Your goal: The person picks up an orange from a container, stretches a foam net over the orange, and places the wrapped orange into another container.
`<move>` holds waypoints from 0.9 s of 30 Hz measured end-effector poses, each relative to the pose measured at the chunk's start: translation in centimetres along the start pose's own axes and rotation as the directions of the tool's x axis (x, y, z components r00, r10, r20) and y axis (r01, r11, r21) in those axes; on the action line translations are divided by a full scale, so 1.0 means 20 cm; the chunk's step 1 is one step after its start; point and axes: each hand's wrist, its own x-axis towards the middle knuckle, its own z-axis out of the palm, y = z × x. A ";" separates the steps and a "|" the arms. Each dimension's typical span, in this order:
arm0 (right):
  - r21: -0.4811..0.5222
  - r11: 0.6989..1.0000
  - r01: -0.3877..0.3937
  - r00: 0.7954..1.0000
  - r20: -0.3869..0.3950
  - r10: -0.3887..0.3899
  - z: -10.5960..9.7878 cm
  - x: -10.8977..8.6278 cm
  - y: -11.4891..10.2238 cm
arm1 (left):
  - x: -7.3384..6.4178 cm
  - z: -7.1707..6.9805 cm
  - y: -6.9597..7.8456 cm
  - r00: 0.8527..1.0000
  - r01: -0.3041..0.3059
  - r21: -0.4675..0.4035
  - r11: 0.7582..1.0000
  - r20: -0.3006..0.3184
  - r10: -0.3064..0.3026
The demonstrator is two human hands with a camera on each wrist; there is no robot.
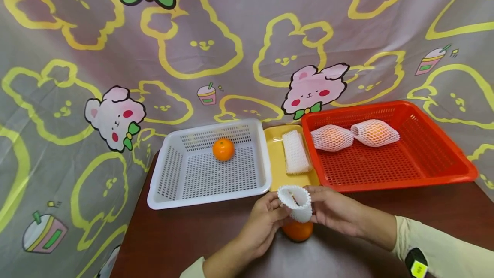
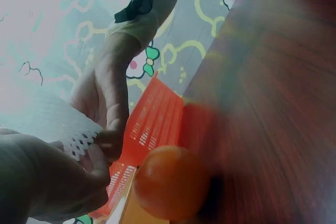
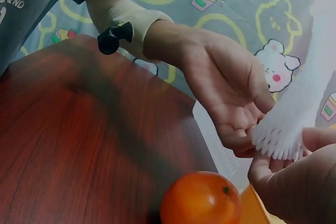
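Note:
Between both hands a white foam net sleeve (image 1: 300,209) is held with its upper mouth spread wide. My left hand (image 1: 266,222) pinches its left side, and my right hand (image 1: 335,209) pinches the right side. In the right wrist view the fingers grip the net's scalloped lower rim (image 3: 275,148). Just below the sleeve an orange (image 1: 298,231) sits on the table, its top hidden behind the net in the head view. The left wrist view shows that orange (image 2: 171,183) apart from the fingers.
A white basket (image 1: 208,200) on the left holds one bare orange (image 1: 223,149). A yellow tray (image 1: 275,158) carries flat foam nets (image 1: 296,152). In the red basket (image 1: 386,175) lie two netted oranges (image 1: 332,137). A patterned cloth (image 1: 231,33) hangs behind.

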 end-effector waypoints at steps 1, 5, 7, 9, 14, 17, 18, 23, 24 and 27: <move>0.016 1.000 -0.003 1.000 0.006 0.003 0.00 0.00 -0.01 | 0.00 0.00 0.00 1.000 0.004 -0.022 1.000 -0.001 -0.004; 0.093 0.996 0.001 1.000 0.030 -0.004 0.00 -0.01 -0.01 | 0.00 -0.02 0.02 1.000 -0.001 -0.098 0.995 -0.019 0.000; 0.135 0.991 0.005 1.000 0.022 -0.008 -0.01 -0.02 -0.01 | 0.00 -0.03 0.03 1.000 0.000 -0.147 0.989 -0.021 -0.003; 0.180 0.984 0.013 1.000 0.003 -0.013 -0.02 -0.03 -0.01 | 0.00 -0.03 0.02 1.000 0.013 -0.188 0.982 -0.011 -0.015; 0.245 0.968 0.046 0.999 -0.033 -0.039 -0.02 -0.05 0.00 | 0.00 -0.04 0.01 0.997 0.068 -0.237 0.969 0.061 -0.055; 0.251 0.966 0.065 0.997 -0.049 -0.054 -0.02 -0.03 -0.01 | 0.00 -0.05 0.01 0.989 0.103 -0.243 0.964 0.132 -0.072; 0.250 0.966 0.072 0.996 -0.060 -0.059 -0.01 -0.03 -0.01 | 0.00 -0.06 0.01 0.984 0.117 -0.242 0.963 0.157 -0.080; 0.252 0.962 0.102 0.990 -0.122 -0.073 -0.01 -0.02 0.01 | -0.01 -0.06 0.00 0.966 0.161 -0.228 0.960 0.235 -0.107; 0.244 0.964 0.108 0.988 -0.134 -0.077 -0.01 -0.03 0.02 | -0.01 -0.06 0.00 0.965 0.166 -0.233 0.958 0.239 -0.109; 0.203 0.972 0.120 0.985 -0.149 -0.091 -0.02 -0.03 0.05 | 0.00 -0.07 -0.01 0.966 0.159 -0.253 0.954 0.240 -0.097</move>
